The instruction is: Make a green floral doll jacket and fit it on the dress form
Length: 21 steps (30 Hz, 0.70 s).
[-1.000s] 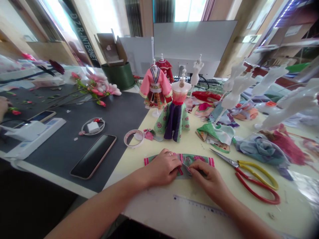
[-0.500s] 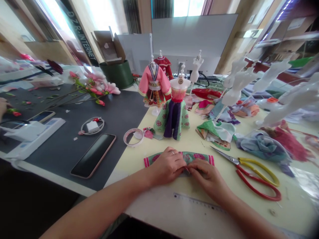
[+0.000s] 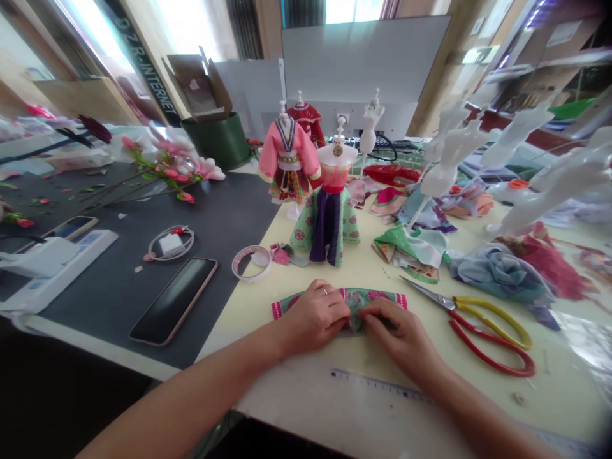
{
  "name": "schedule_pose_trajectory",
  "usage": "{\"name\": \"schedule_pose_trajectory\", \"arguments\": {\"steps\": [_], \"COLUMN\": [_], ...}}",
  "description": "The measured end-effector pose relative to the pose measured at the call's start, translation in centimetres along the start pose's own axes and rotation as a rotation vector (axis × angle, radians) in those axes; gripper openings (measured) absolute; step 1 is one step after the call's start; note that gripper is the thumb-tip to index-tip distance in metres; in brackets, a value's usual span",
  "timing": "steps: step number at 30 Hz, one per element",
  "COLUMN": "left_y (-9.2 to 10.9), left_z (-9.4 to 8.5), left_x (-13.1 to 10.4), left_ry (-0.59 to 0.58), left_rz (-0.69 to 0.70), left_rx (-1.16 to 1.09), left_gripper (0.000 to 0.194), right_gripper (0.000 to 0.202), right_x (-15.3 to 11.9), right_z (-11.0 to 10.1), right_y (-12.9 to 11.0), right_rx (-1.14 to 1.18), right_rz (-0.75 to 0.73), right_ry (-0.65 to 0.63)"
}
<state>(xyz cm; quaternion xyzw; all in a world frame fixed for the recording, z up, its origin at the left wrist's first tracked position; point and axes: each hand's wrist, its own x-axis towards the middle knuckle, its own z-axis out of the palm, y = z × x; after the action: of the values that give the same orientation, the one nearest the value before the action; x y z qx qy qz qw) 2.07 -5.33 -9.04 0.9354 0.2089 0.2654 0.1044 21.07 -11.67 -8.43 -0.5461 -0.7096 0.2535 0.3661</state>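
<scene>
A strip of green doll-sized cloth [image 3: 354, 298] with pink flowers and pink dotted end bands lies on the pale yellow mat. My left hand [image 3: 315, 319], with a ring on it, rests on the cloth's left part, fingers curled and pinching its near edge. Over the right part, my right hand [image 3: 400, 333] has thumb and forefinger closed on the same edge. A short stretch of cloth shows between the two hands. Whether a pin or needle is in the fingers cannot be made out. Scissors [image 3: 454, 305] with red and yellow handles lie right of my right hand.
A ruler [image 3: 373, 384] lies near the table's front edge. Behind the cloth stand a dressed doll form [image 3: 329, 210] and a pink-robed one [image 3: 290, 153]. Left are a tape roll [image 3: 234, 262] and a phone [image 3: 174, 303]. White mannequins [image 3: 452, 150] and fabric scraps [image 3: 500, 271] crowd the right.
My hands, which met at the cloth's middle, are now a little apart, baring more green cloth between them. The whole view has shifted slightly.
</scene>
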Motion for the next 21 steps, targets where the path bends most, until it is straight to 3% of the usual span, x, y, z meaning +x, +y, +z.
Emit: {"name": "schedule_pose_trajectory", "arguments": {"steps": [14,21], "left_y": [0.00,-0.03], "left_z": [-0.04,-0.14], "left_x": [0.05,0.11], "left_ry": [0.036,0.042], "left_rz": [-0.004,-0.011], "left_rx": [-0.020,-0.038], "left_gripper": [0.013,0.012], "right_gripper": [0.013,0.013], "right_x": [-0.10,-0.16], "right_z": [-0.01,-0.18], "right_y": [0.11,-0.59], "right_rx": [-0.025,-0.185], "right_rz": [-0.007,-0.210], "right_ry": [0.002,0.035]}}
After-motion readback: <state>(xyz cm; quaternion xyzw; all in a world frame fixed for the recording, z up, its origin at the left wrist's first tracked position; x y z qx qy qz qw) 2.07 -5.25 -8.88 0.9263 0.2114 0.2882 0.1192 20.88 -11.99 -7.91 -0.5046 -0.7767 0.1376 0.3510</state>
